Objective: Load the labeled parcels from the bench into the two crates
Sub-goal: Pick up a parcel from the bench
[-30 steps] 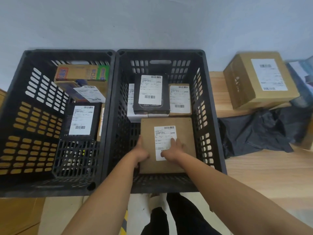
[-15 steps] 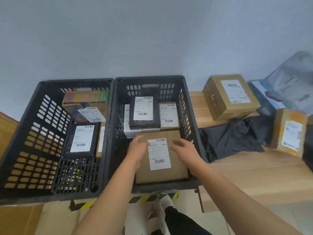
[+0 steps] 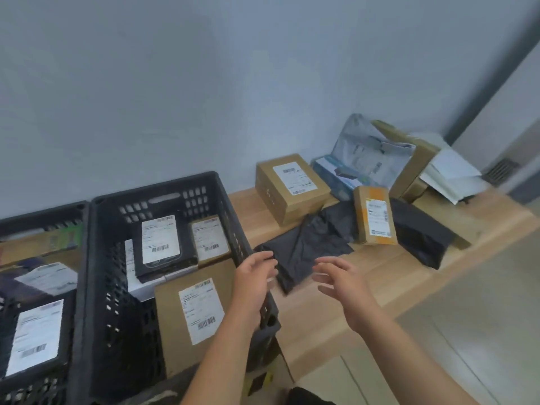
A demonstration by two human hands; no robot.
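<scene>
**Change noted:** the flat brown parcel, under both palms half a second ago, has been released. It now lies label-up in the right-hand crate, behind and to the left of the fingers. Both hands have been withdrawn from that crate and carried toward the bench.

**Hands:** the left hand is seen above the crate's right wall and the right hand over the bench. On each, the fingers are apart and loosely bent, and nothing is held.

**Remaining stock:** a black poly mailer lies just ahead of the fingertips; contact cannot be confirmed. Beyond it, a labelled brown carton and a small upright box remain unloaded.

**Judgement:** one placement is concluded, and the mailer is taken to be the next pick. The left-hand crate is partly filled.
</scene>
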